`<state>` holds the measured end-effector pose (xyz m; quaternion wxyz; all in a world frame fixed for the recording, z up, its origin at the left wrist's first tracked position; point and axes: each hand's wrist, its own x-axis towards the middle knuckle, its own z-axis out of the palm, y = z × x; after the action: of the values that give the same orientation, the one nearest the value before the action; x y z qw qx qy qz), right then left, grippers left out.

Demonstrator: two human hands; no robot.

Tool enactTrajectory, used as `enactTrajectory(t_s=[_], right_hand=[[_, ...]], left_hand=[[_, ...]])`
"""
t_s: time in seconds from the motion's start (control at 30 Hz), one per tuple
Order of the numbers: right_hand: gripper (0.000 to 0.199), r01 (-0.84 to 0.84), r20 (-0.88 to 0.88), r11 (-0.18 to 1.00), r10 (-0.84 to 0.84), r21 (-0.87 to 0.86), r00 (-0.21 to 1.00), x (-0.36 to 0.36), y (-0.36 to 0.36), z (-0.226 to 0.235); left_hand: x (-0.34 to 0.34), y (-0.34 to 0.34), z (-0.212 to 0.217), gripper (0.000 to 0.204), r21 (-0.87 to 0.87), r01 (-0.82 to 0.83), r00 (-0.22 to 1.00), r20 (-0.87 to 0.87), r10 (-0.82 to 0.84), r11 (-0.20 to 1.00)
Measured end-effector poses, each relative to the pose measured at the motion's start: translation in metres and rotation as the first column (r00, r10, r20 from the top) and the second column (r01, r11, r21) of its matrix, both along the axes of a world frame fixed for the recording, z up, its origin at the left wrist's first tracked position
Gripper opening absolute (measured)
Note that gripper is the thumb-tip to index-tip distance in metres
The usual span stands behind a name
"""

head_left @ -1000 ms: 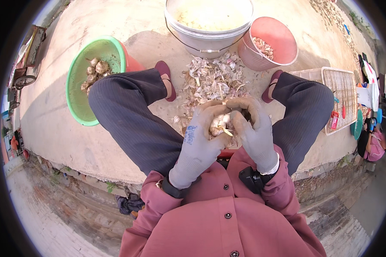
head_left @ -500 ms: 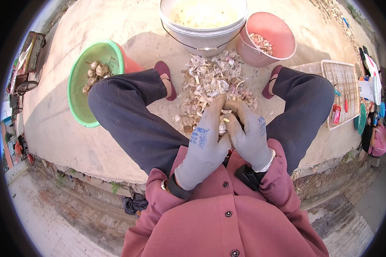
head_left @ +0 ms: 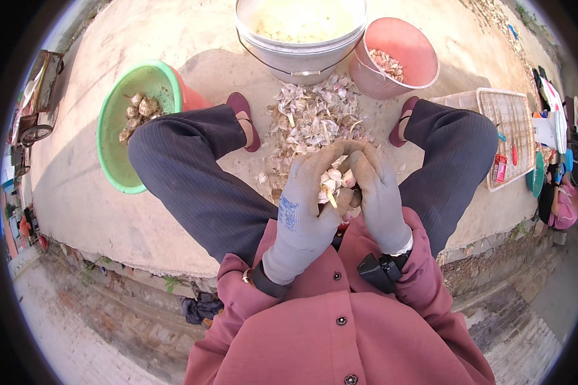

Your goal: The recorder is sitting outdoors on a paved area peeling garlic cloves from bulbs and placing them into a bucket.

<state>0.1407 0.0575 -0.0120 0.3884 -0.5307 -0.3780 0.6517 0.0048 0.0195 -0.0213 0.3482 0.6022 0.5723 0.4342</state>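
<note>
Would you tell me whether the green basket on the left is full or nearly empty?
Nearly empty: the green basket holds only a few garlic bulbs near its far side, with bare mesh showing over the rest.

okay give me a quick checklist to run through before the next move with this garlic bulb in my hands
1. Both gloved hands on the garlic bulb: left hand and right hand wrap it. Ok.
2. Bulb partly opened, cloves showing: ok.
3. Pink bucket with cloves in it stands upright near the right foot: ok.
4. White bucket ahead, upright: ok.
5. Green basket holds more whole bulbs: ok.
6. Pile of skins between the feet, clear of the buckets' openings: ok.
</note>
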Motion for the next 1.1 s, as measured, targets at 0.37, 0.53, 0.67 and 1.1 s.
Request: enactTrajectory(t_s=[0.37, 0.53, 0.67, 1.1], right_hand=[[0.028, 0.045, 0.006, 0.999, -0.046, 0.012, 0.999, 0.004, -0.018, -0.014], [0.028, -0.128, 0.052, 0.991, 0.126, 0.028, 0.991, 0.011, -0.018, -0.023], [0.027, -0.124, -0.143, 0.964, 0.092, -0.235, 0.985, 0.021, -0.010, -0.017], [0.024, -0.135, -0.056, 0.983, 0.129, -0.124, 0.990, 0.015, -0.009, -0.005]], left_hand=[[-0.001, -0.001, 0.004, 0.047, -0.261, -0.135, 0.982, 0.094, 0.164, 0.956], [-0.001, 0.000, -0.005, 0.046, -0.176, -0.105, 0.994, -0.014, 0.104, 0.979], [0.000, 0.001, 0.009, 0.042, -0.285, -0.034, 0.948, 0.295, 0.121, 0.958], [-0.020, 0.002, -0.004, 0.022, -0.224, -0.023, 0.997, 0.068, 0.039, 0.974]])
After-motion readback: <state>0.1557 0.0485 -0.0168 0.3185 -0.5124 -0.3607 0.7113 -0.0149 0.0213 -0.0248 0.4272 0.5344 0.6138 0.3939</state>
